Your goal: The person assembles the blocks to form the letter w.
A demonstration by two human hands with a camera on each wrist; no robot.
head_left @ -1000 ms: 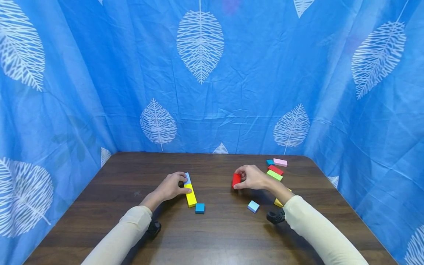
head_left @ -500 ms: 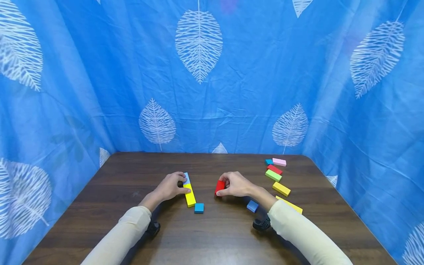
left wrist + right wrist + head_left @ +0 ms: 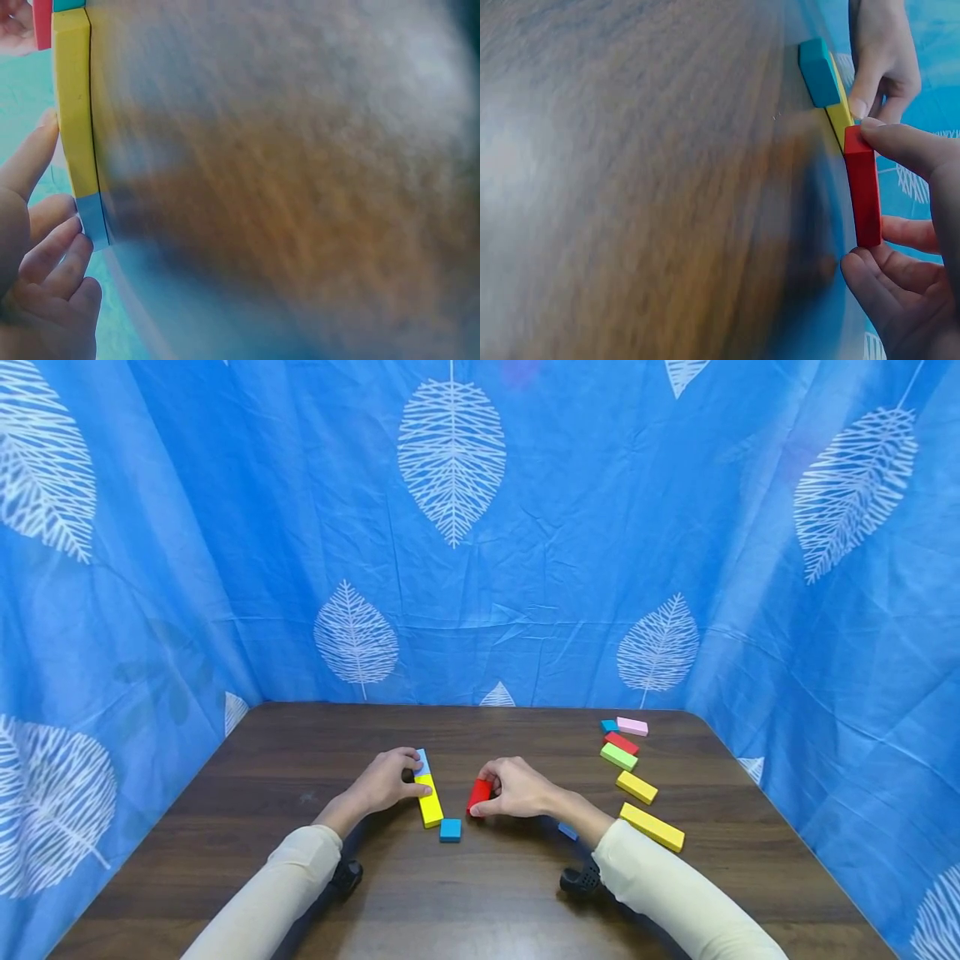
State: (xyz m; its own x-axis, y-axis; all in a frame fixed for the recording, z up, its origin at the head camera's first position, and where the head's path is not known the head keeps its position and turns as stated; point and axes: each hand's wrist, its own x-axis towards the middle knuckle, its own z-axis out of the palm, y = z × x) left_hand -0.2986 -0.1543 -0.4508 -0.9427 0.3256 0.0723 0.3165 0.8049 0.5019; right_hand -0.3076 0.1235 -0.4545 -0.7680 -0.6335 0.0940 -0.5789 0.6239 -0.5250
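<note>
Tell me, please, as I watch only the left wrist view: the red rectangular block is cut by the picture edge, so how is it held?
Observer: The right hand pinches the red rectangular block by its two ends, thumb at the near one.
Operator: Does it touch the long yellow rectangular block?
Observer: No, the head view shows a strip of dark brown wood-grained table between them.
Operator: Are other blocks lying farther to the right?
Observer: Yes, a pink rectangular block lies towards the far right corner.
</note>
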